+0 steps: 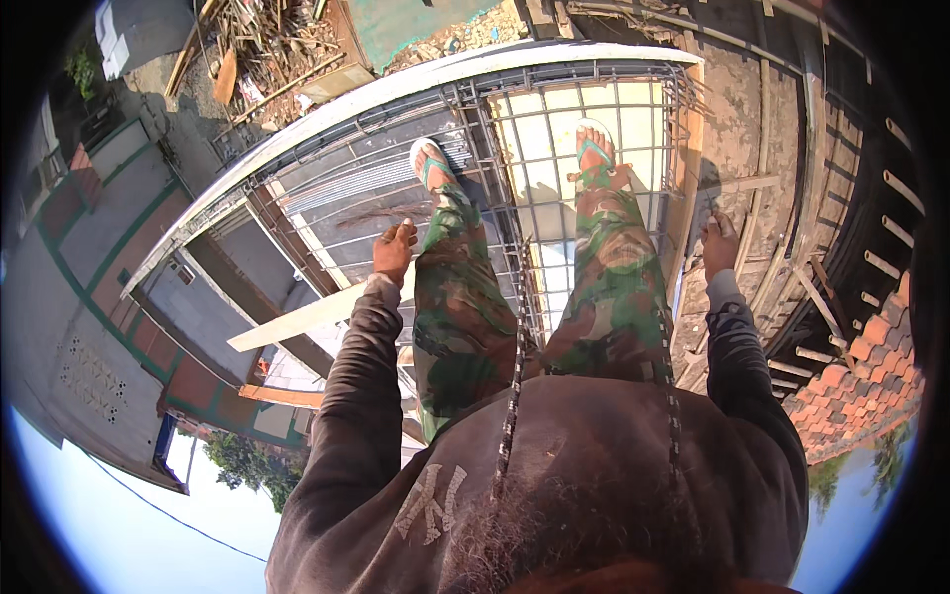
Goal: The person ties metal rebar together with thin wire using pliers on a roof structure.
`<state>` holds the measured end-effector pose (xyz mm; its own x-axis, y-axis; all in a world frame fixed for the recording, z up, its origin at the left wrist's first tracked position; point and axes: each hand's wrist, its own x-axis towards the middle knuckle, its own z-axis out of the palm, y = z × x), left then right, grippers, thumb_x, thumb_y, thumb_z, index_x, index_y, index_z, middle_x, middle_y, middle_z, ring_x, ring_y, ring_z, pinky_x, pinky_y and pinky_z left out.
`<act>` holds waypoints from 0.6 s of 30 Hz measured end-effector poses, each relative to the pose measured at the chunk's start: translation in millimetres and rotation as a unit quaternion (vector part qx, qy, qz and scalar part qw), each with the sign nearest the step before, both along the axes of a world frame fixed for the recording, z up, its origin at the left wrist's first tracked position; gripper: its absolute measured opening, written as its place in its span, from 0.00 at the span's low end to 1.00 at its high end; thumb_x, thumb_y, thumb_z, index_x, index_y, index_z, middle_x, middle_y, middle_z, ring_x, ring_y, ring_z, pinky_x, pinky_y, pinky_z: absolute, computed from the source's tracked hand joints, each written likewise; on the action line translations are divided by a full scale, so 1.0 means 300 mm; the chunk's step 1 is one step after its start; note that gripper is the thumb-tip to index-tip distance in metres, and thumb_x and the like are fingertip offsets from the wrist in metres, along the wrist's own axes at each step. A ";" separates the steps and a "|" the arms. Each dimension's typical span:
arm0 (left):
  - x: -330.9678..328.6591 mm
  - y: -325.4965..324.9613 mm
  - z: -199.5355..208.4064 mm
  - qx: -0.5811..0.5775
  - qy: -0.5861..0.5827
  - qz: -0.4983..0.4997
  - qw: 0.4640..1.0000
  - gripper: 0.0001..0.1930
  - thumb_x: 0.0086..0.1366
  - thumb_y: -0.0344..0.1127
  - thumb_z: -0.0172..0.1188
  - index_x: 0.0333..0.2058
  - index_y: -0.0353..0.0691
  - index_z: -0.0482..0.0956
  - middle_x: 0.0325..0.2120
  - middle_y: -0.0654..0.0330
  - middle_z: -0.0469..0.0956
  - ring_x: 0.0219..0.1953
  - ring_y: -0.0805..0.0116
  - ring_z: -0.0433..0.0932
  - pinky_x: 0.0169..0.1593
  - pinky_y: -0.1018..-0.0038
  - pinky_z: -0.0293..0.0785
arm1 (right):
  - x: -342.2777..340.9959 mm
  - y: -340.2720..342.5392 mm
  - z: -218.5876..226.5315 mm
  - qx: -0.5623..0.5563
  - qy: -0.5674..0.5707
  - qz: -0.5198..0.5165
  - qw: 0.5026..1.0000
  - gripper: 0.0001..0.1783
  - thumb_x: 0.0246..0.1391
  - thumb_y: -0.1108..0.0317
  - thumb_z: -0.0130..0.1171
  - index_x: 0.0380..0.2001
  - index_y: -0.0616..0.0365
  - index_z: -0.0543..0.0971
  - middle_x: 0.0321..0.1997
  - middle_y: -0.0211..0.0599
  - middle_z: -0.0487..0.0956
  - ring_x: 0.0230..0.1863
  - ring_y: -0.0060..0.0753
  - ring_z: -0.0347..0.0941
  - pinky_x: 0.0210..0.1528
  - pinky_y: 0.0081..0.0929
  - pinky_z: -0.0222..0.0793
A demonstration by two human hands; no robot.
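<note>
My left hand [394, 249] hangs beside my left knee, its fingers curled closed; whatever lies inside them, if anything, is hidden. Out to the right of my other leg, my right hand [719, 244] is closed in a pinch, and a small thin dark thing shows at its fingertips, too small to name. Neither hand touches the grid of steel bars [633, 106] under me. My feet, in flip-flops [594, 131] with green straps, stand on that grid, one on each side of a thicker bundle of bars [485, 129].
Pale yellow boards [534, 127] and corrugated sheet [396, 163] lie beneath the bars. A white-edged rim [426, 77] curves along the far side. Left, a plank [297, 322] crosses gaps above a lower level. To the right are timber poles [762, 188] and roof tiles [861, 366].
</note>
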<state>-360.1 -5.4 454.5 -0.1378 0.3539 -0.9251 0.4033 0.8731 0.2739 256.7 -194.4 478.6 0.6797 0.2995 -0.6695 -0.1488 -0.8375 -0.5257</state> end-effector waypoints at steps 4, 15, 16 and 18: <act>0.102 0.170 -0.221 0.081 -0.050 -0.129 0.987 0.29 0.71 0.54 0.62 0.56 0.33 0.80 0.45 0.57 0.84 0.47 0.68 0.80 0.49 0.69 0.75 | -0.248 -0.192 0.212 -0.083 -0.129 0.105 0.983 0.16 0.71 0.68 0.49 0.54 0.65 0.79 0.46 0.37 0.83 0.44 0.28 0.78 0.51 0.27 0.74; 0.615 0.301 -0.901 0.079 -0.191 -0.243 0.948 0.27 0.66 0.34 0.62 0.64 0.34 0.73 0.60 0.45 0.74 0.54 0.56 0.80 0.53 0.68 0.80 | -0.531 0.111 -0.348 -0.073 -0.055 0.273 0.958 0.16 0.68 0.64 0.51 0.54 0.55 0.80 0.45 0.49 0.84 0.47 0.44 0.82 0.51 0.34 0.74; 0.669 0.296 -0.982 0.048 -0.190 -0.211 0.958 0.28 0.65 0.33 0.63 0.63 0.35 0.73 0.59 0.46 0.75 0.52 0.56 0.81 0.51 0.68 0.80 | -0.531 0.097 -0.491 -0.052 -0.053 0.276 0.958 0.16 0.68 0.65 0.50 0.54 0.53 0.80 0.45 0.48 0.85 0.47 0.45 0.82 0.51 0.35 0.74; 0.748 0.293 -1.093 0.013 -0.184 -0.103 0.977 0.26 0.62 0.31 0.65 0.60 0.36 0.75 0.53 0.47 0.78 0.47 0.56 0.83 0.47 0.68 0.81 | -0.568 0.224 -0.609 -0.034 0.038 0.248 0.967 0.16 0.67 0.65 0.49 0.54 0.51 0.80 0.46 0.49 0.84 0.49 0.50 0.82 0.51 0.38 0.75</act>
<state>-135.6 82.4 126.6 0.2793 0.3628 -0.8890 0.4392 0.7751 0.4543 86.3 -127.2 295.9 0.4121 0.5299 -0.7412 0.2447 -0.8480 -0.4701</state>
